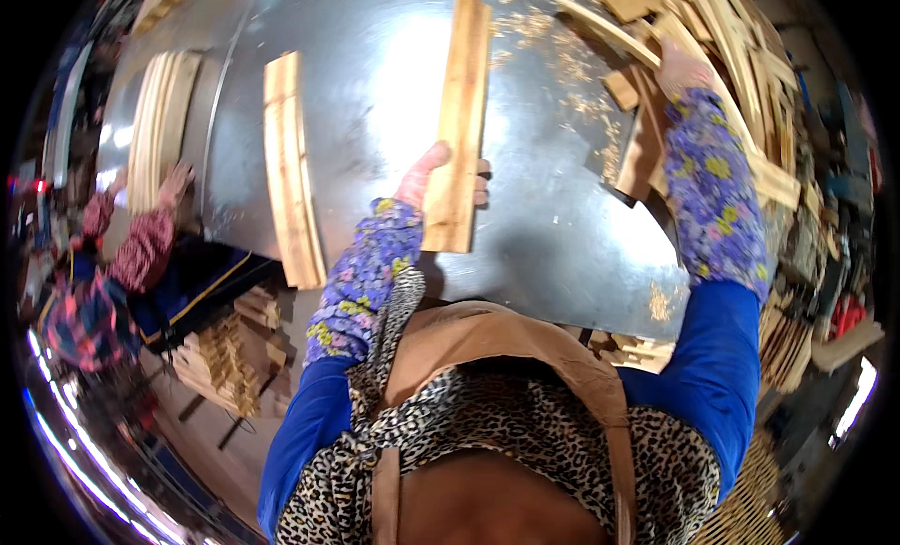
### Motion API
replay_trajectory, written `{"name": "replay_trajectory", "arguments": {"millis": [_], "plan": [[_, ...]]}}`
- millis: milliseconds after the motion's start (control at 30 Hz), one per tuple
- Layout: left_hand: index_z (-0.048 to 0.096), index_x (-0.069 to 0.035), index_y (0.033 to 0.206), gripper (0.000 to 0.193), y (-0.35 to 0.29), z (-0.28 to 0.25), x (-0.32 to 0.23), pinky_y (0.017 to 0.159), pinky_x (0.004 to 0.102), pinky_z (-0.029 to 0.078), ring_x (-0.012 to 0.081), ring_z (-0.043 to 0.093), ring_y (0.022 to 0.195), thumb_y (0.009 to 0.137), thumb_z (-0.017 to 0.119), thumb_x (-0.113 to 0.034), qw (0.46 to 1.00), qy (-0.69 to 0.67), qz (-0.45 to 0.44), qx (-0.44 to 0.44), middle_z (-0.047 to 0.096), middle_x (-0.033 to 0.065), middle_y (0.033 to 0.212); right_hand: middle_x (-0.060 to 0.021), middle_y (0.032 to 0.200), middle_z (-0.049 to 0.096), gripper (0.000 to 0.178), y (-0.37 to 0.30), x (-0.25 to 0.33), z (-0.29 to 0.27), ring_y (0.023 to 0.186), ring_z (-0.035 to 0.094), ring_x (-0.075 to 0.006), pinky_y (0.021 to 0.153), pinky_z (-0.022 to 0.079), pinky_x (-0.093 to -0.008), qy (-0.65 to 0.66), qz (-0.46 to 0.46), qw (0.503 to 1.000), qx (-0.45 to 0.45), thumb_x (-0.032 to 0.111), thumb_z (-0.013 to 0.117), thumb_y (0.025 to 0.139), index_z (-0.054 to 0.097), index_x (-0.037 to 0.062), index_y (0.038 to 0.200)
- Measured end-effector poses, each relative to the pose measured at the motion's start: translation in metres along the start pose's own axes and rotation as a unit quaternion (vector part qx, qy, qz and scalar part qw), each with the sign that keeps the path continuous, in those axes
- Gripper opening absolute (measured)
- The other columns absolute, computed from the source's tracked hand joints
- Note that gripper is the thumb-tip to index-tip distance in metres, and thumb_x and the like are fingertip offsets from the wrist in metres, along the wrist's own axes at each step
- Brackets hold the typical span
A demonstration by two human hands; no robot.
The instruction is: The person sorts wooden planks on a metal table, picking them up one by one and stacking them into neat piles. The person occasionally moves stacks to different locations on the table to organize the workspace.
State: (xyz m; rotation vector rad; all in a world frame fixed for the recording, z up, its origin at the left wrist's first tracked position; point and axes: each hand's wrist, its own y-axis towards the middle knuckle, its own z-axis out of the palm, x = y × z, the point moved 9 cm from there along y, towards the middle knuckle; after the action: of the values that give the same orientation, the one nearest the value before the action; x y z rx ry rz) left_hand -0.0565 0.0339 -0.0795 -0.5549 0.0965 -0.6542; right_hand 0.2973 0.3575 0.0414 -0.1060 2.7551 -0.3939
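Note:
My left hand (419,179) is wrapped round the lower part of a long, flat wooden board (457,123). Its thumb lies on the board's face, and fingertips show past the right edge. At the upper right my right hand (684,72) reaches into a heap of loose wooden strips (741,44). It touches the wood there, beside a curved strip (609,29), but its fingers are blurred and partly hidden. Another slightly bowed board (291,170) lies apart to the left on the shiny metal table (366,104).
Wood shavings (581,72) are scattered before the heap. At far left, a co-worker's hand (175,184) rests by a stack of boards (159,123). Stacked wood pieces (220,362) stand below the table's left end. The table's near edge is close to my apron (506,329).

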Motion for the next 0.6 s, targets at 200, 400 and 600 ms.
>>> {"name": "replay_trajectory", "arguments": {"millis": [200, 400, 600], "plan": [[0.053, 0.004, 0.145, 0.073, -0.008, 0.005, -0.008, 0.079, 0.0386, 0.065, 0.0254, 0.074, 0.088, 0.091, 0.081, -0.035, 0.923, 0.329, 0.121, -0.157, 0.07, 0.0189, 0.115, -0.0212, 0.121, 0.077, 0.029, -0.04, 0.153, -0.01, 0.117, 0.075, -0.0347, 0.097, 0.064, -0.0464, -0.118, -0.172, 0.972, 0.104, 0.021, 0.065, 0.104, 0.078, 0.0072, 0.127], [0.062, 0.004, 0.142, 0.075, -0.006, 0.02, -0.017, 0.102, 0.0426, 0.057, 0.0379, 0.074, 0.108, 0.084, 0.085, -0.037, 0.703, 0.659, 0.174, -0.205, 0.073, 0.0267, 0.123, -0.0259, 0.117, 0.076, 0.048, -0.126, 0.328, 0.055, 0.117, 0.071, -0.0424, 0.104, 0.057, -0.0474, 0.242, -0.16, 0.934, 0.211, 0.045, 0.05, 0.111, 0.073, 0.0096, 0.133], [0.06, 0.006, 0.146, 0.051, -0.068, -0.06, -0.09, 0.101, 0.0407, 0.058, 0.0292, 0.072, 0.113, 0.102, 0.067, -0.02, 0.812, 0.389, 0.366, -0.236, 0.071, 0.0198, 0.132, -0.0167, 0.139, 0.073, 0.064, -0.182, 0.337, 0.063, 0.112, 0.071, -0.0207, 0.1, 0.055, -0.033, 0.572, -0.12, 0.785, 0.206, 0.049, 0.06, 0.108, 0.062, 0.0018, 0.151]]}}
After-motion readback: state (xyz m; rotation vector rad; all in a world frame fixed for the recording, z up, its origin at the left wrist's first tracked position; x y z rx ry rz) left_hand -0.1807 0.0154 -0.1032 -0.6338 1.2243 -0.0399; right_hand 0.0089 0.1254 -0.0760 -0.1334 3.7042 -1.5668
